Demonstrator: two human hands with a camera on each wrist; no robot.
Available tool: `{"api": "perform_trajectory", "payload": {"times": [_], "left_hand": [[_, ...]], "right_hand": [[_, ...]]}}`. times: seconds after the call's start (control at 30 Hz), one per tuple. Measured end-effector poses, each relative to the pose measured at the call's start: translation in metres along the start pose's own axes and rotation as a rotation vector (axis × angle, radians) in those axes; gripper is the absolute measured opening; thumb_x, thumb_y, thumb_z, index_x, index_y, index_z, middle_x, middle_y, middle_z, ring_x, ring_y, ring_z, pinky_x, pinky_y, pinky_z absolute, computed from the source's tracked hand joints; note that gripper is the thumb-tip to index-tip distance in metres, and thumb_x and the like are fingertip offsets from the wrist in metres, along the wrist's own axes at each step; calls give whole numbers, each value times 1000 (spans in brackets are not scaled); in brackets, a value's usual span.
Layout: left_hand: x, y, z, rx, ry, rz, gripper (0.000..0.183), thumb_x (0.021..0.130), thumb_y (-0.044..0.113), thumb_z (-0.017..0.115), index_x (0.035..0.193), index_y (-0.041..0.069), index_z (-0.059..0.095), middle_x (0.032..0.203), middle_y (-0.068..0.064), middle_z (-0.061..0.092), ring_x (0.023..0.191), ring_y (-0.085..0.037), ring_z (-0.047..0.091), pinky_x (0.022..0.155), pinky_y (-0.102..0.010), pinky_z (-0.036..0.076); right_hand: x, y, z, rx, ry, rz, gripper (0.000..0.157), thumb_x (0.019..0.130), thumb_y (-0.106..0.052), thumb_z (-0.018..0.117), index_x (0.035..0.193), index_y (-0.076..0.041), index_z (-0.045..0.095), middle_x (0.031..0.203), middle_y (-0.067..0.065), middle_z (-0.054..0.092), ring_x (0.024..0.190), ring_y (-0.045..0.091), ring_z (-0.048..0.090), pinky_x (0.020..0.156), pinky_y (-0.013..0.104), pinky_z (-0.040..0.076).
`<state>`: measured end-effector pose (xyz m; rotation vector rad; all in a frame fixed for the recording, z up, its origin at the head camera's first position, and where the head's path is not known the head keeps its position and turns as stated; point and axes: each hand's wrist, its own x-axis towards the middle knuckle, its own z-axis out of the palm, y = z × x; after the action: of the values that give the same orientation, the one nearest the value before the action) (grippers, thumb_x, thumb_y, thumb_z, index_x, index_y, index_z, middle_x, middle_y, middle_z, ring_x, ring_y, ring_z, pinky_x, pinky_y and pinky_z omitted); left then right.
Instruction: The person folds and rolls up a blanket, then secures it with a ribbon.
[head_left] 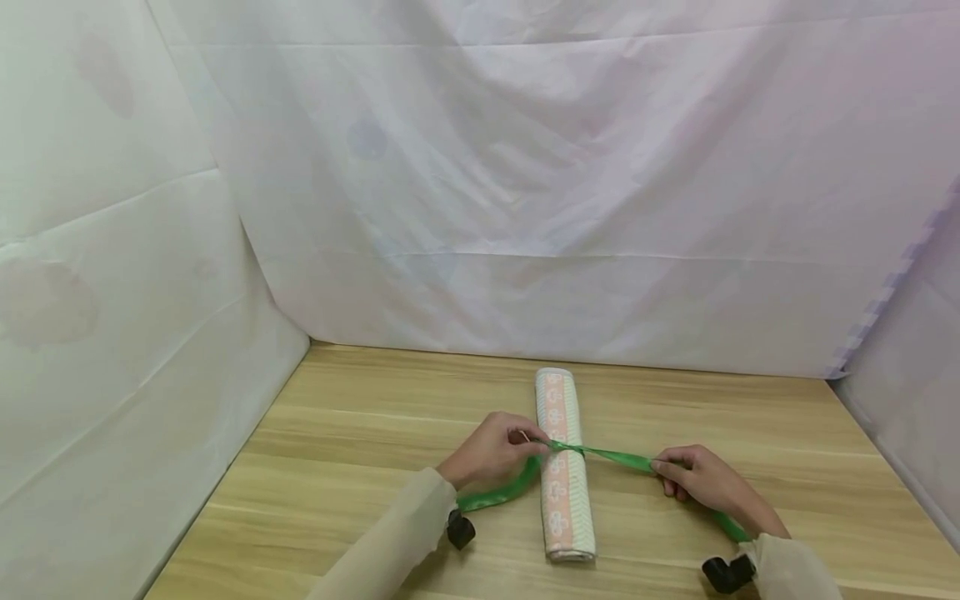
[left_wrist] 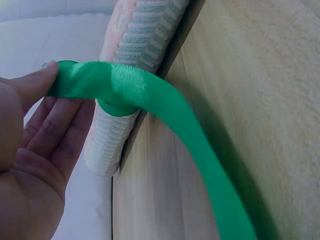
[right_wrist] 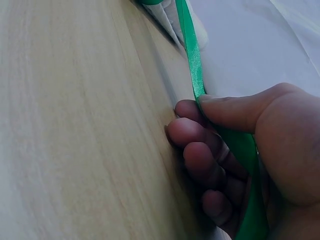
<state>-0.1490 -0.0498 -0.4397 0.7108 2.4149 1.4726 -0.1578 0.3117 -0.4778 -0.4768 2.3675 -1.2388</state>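
Note:
A rolled towel (head_left: 557, 500), white with a pink patterned band, lies lengthwise on the wooden table. Around its middle runs a green ribbon (head_left: 618, 457), crossed on top of the roll. My left hand (head_left: 495, 450) pinches the ribbon between thumb and fingers just at the towel's left side; in the left wrist view a loose length of ribbon (left_wrist: 200, 155) curves down from there. Off to the right, my right hand (head_left: 701, 477) pinches the other part of the ribbon, which stretches from the towel. Its tail (right_wrist: 254, 200) passes through the palm in the right wrist view.
The wooden table (head_left: 360, 400) carries the towel. White cloth hangings (head_left: 525, 167) stand behind it and at both sides. A black wrist device (head_left: 461, 529) sits at the left cuff, and another black device (head_left: 727, 575) at the right cuff.

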Motion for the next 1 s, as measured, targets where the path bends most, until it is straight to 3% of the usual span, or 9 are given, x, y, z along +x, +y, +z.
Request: {"api": "perform_trajectory", "payload": {"times": [0.17,0.4,0.57,0.77,0.9,1.0], "left_hand": [[3,-1,3,16,45,22,14,95,24,68,96,15,78,90,3,73,79,-12,65,68,-22,53],[6,-1,4,-29,57,-30,11,93,27,70,97,20,78,86,3,72,77,-15,63,67,-23,51],[8,-1,4,-109,8,-18,12,93,22,71,102,17,76,90,2,74,82,-16,68,74,-27,55],[8,3,2,-280,-86,-5,20,94,3,65,112,7,73,103,-11,75,91,-20,72,84,-37,58],[6,6,1,-331,-139,-41,28,95,-3,60,118,7,71,107,-9,74,96,-15,71,86,-31,56],[6,6,3,-306,-139,-65,29,95,-1,61,119,12,72,108,-2,74,97,-12,69,83,-27,56]], "right_hand": [[0,1,1,-17,14,4,28,102,-28,55,91,-5,66,71,2,60,58,9,51,54,26,45],[-1,0,4,1,18,-13,26,102,-26,55,91,-5,66,71,2,58,59,9,50,55,26,44],[-3,-1,4,4,26,-12,26,102,-25,55,91,-4,66,71,2,58,59,9,50,55,26,44],[-2,-1,5,-17,38,-3,27,103,-26,55,89,-6,66,70,0,58,59,9,51,56,26,44],[-2,-1,5,-24,44,-9,25,102,-25,55,90,-6,67,71,2,58,59,9,51,55,26,45],[-2,-1,6,-27,47,-16,25,102,-23,56,91,-4,67,71,4,58,58,9,50,55,26,45]]}}
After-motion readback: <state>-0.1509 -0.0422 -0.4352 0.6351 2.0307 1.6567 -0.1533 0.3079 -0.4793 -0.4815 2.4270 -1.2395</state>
